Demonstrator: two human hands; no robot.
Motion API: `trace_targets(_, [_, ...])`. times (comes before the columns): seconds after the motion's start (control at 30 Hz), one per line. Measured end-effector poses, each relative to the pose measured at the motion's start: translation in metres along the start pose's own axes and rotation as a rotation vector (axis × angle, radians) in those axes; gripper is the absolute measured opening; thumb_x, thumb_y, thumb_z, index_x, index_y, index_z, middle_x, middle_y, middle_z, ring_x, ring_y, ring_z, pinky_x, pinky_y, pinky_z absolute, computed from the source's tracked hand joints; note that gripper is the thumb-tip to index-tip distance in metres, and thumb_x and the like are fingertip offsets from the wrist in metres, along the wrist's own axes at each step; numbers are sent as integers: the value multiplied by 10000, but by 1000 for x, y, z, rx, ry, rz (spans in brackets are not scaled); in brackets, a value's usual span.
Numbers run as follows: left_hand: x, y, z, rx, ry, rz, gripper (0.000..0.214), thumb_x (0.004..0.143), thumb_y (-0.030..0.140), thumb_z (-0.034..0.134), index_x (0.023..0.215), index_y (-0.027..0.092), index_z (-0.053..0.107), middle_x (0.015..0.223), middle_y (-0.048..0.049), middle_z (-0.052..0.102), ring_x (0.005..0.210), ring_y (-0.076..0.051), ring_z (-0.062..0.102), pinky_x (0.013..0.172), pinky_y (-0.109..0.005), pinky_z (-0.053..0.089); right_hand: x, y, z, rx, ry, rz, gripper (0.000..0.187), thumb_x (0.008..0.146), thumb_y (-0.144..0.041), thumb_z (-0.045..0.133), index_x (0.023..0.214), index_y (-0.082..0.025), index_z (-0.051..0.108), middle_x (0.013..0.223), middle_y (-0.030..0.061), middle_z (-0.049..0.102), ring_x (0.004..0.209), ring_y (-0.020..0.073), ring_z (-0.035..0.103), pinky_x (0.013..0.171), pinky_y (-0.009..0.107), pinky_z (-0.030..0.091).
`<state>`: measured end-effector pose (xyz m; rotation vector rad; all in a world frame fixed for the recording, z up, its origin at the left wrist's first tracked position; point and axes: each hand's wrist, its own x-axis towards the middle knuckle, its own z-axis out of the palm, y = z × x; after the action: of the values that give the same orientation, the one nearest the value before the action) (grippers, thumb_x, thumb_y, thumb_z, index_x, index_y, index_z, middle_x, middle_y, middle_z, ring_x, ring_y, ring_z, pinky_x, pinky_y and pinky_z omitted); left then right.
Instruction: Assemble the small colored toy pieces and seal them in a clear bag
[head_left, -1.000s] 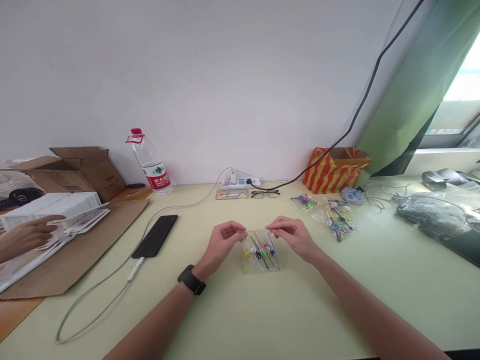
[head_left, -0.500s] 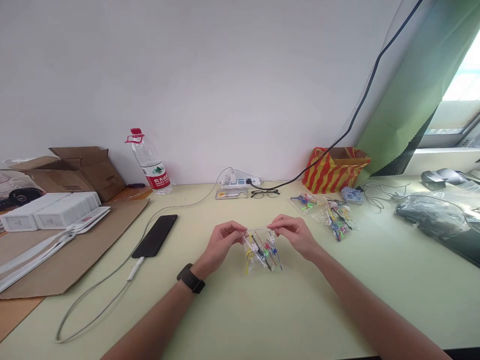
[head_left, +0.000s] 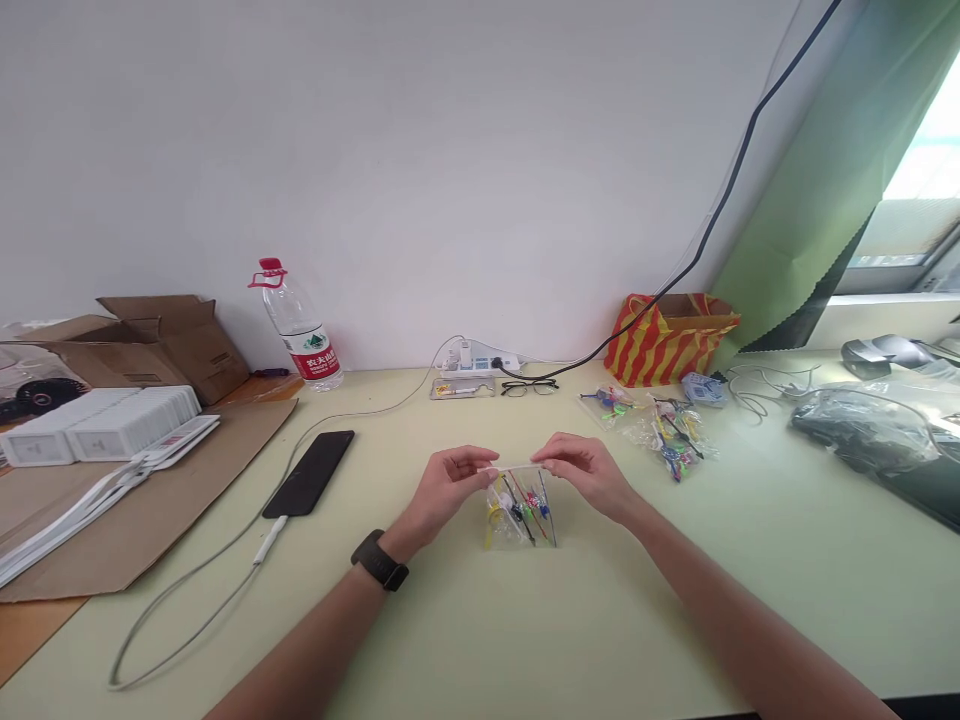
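Note:
A small clear plastic bag (head_left: 520, 508) with several coloured sticks and small parts inside hangs over the pale green table (head_left: 480, 640) in the middle. My left hand (head_left: 447, 487), a black watch on its wrist, pinches the bag's top left corner. My right hand (head_left: 586, 472) pinches the top right edge. Both hands are closed on the bag's upper rim and hold it upright just above the table.
More clear bags of coloured parts (head_left: 660, 425) lie to the right, behind them a red-and-yellow striped bag (head_left: 667, 340). A black phone (head_left: 309, 472) on a white cable, a water bottle (head_left: 300, 325), glasses (head_left: 530, 386), a power strip (head_left: 480, 362), white boxes (head_left: 101, 425) on cardboard (head_left: 150, 500).
Another person's hand at the far left, seen on the white boxes one second ago, is gone. My hands have barely moved; the bag shifted slightly between them.

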<state>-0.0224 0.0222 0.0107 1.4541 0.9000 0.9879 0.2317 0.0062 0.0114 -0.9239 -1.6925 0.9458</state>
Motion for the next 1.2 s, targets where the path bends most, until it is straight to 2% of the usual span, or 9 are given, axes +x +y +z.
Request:
trace_targets(0.1, [-2, 2, 3, 160, -57, 86, 309, 835, 381, 806, 1065, 175, 800, 938, -90, 750, 876, -200, 669, 819, -315, 547, 0, 2, 6, -66, -36, 60, 244, 902, -407, 705, 1023, -220, 805, 878, 61, 716, 791, 199, 614, 700, 325, 478])
trace_targets(0.2, [-2, 6, 3, 283, -84, 138, 262, 871, 398, 762, 995, 174, 816, 949, -99, 766, 871, -207, 673, 803, -312, 542, 1, 4, 9, -118, -93, 73, 219, 902, -396, 705, 884, -199, 798, 828, 54, 720, 763, 189, 598, 685, 317, 463])
trace_targets(0.43, [-3, 20, -5, 276, -236, -35, 256, 877, 388, 730, 882, 137, 783, 806, -67, 733, 748, -165, 631, 703, -275, 498, -1, 0, 6, -129, -147, 72, 196, 891, -352, 719, 810, -183, 776, 751, 19, 674, 690, 150, 557, 645, 288, 430])
trace_targets(0.53, [-4, 20, -4, 279, -240, -43, 248, 863, 383, 743, 852, 136, 768, 788, -58, 716, 735, -157, 619, 698, -270, 487, -3, -2, 10, -91, -175, 77, 203, 880, -352, 731, 786, -175, 764, 721, 12, 653, 668, 142, 539, 638, 282, 429])
trace_targets(0.7, [-2, 14, -3, 283, -307, -34, 361, 841, 477, 772, 854, 116, 785, 794, -88, 734, 706, -154, 596, 664, -270, 466, -3, 0, 14, -55, -205, 107, 235, 861, -387, 753, 780, -166, 763, 724, 16, 653, 667, 141, 531, 632, 278, 428])
trace_targets(0.9, [3, 7, -8, 320, -205, -45, 436, 777, 520, 820, 676, 111, 704, 648, -35, 641, 600, -107, 483, 557, -240, 367, 1, 10, 6, -20, -222, 199, 360, 760, -489, 834, 687, -154, 723, 612, -11, 587, 585, 121, 455, 544, 265, 362])
trace_targets(1.1, [6, 4, -13, 312, -278, -65, 426, 823, 533, 772, 739, 118, 723, 661, -17, 613, 618, -109, 469, 582, -246, 369, 2, 13, -2, 21, -269, 273, 375, 748, -508, 838, 723, -152, 721, 596, -23, 569, 555, 114, 449, 512, 256, 342])
trace_targets(1.2, [6, 3, -15, 330, -263, -62, 431, 815, 539, 779, 725, 123, 708, 654, -8, 601, 612, -104, 454, 572, -241, 353, 2, 15, -5, 11, -286, 281, 383, 744, -504, 843, 698, -153, 695, 588, -29, 559, 547, 108, 435, 505, 253, 324])
